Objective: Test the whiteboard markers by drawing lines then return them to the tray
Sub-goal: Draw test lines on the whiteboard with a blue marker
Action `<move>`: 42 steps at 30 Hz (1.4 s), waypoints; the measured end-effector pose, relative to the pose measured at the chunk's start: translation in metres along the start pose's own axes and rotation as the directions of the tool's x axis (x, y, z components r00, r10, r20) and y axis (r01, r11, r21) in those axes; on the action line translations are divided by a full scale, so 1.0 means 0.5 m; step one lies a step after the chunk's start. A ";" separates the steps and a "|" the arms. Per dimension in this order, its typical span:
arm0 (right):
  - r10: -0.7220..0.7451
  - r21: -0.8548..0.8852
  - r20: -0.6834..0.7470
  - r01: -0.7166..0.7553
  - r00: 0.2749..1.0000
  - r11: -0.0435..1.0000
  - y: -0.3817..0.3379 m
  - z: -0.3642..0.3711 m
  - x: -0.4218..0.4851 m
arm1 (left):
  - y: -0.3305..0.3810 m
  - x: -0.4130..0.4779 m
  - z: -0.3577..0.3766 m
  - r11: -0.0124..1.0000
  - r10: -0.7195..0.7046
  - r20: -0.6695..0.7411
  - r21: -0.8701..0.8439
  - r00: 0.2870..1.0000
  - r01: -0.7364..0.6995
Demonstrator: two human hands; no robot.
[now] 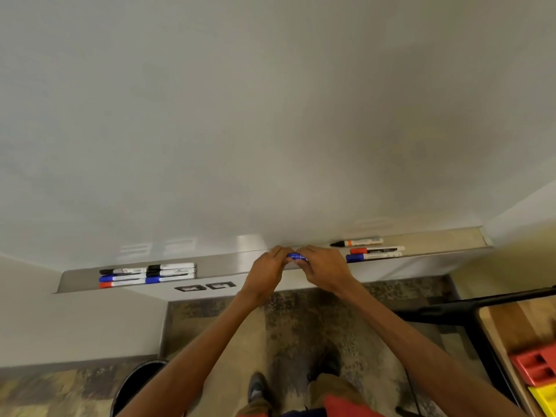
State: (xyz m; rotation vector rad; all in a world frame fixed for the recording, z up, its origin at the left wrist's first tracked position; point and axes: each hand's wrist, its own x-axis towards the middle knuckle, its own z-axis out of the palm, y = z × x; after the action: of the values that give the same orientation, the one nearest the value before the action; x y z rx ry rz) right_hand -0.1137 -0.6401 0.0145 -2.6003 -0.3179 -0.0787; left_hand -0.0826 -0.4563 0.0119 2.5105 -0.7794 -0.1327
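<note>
Both my hands meet over the middle of the metal marker tray (228,266) under the whiteboard (270,115). My left hand (267,267) and my right hand (323,266) each grip an end of a blue marker (296,257); only a short blue stretch shows between the fingers. Several markers (147,275) with black, blue and red caps lie in a group on the tray's left part. On the right part lie three more markers (373,251): one black-tipped with an orange band, one red-capped, one blue-capped. The board surface looks blank.
A dark round bin (135,386) stands on the floor at lower left. At lower right is a wooden table (517,323) with red and yellow plastic boxes (538,374). Two dark wall sockets (204,286) sit below the tray. My feet are on the patterned carpet.
</note>
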 end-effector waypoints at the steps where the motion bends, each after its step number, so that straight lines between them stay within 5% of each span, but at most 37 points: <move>1: -0.005 -0.026 0.006 0.005 1.000 1.000 -0.010 0.001 -0.001 | -0.008 -0.005 -0.008 1.000 0.022 0.006 -0.005 1.000 -0.022; 19: 0.009 -0.342 0.069 0.015 0.998 0.939 -0.307 0.060 0.029 | -0.149 -0.190 -0.238 0.925 0.372 -0.091 0.121 0.924 -0.360; 31: -0.010 -0.289 0.127 0.046 0.992 0.956 -0.438 0.045 0.093 | -0.211 -0.242 -0.351 0.843 0.493 -0.142 0.321 0.858 -0.431; 42: -0.209 -0.375 0.057 0.215 0.976 0.902 -0.473 0.036 0.075 | -0.215 -0.274 -0.359 0.973 0.194 0.127 0.105 0.973 -0.207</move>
State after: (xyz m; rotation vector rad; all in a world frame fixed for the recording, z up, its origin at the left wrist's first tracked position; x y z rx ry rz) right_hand -0.1342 -0.4246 0.1184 -2.9390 -0.6494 -0.2155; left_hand -0.1000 -0.2257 0.1070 2.5326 -1.1137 -0.1674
